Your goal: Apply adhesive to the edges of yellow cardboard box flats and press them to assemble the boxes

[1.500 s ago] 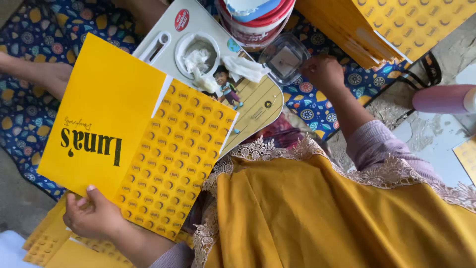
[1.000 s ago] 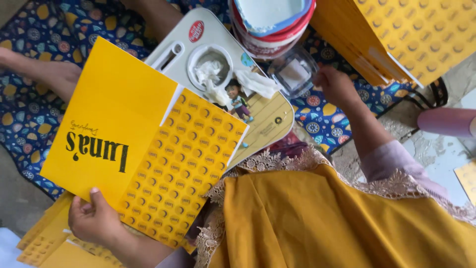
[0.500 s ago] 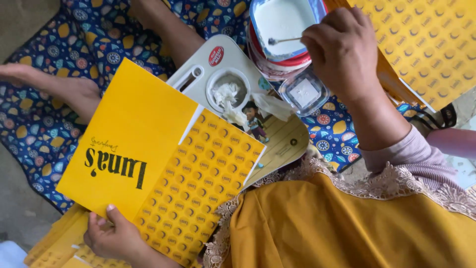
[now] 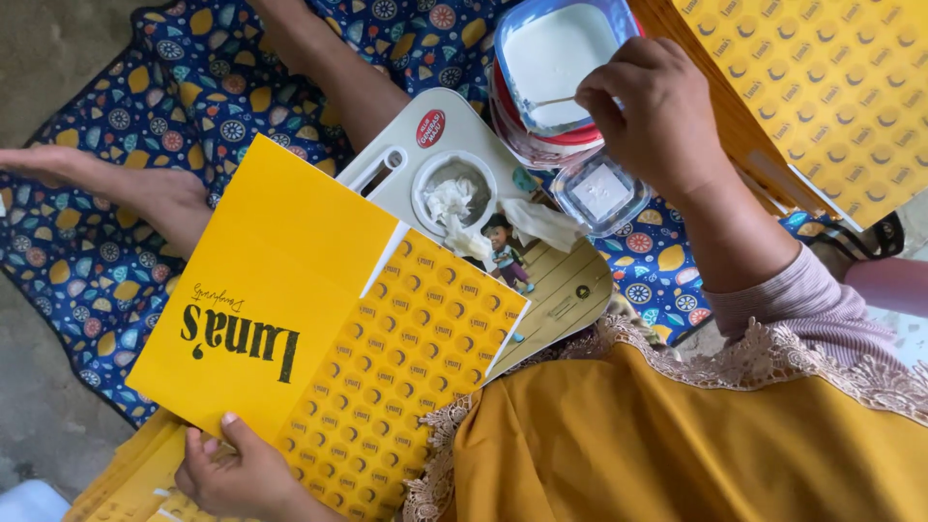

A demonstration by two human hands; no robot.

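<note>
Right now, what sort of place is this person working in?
Likely a home floor workspace for hand-gluing packaging: a patterned blue mat over bare concrete, yellow flat cardboard boxes stacked around, and a tub of white paste.

I've got a flat yellow box blank (image 4: pixel 319 329), plain and dot-patterned, in the middle; more patterned yellow sheets (image 4: pixel 831 97) top right, a red oval sticker (image 4: pixel 431 129) on the white tray (image 4: pixel 454 121).

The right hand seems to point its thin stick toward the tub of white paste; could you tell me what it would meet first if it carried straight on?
Most likely the white paste in the blue-rimmed tub: the right hand holds the stick over it, though depth is unclear.
</note>
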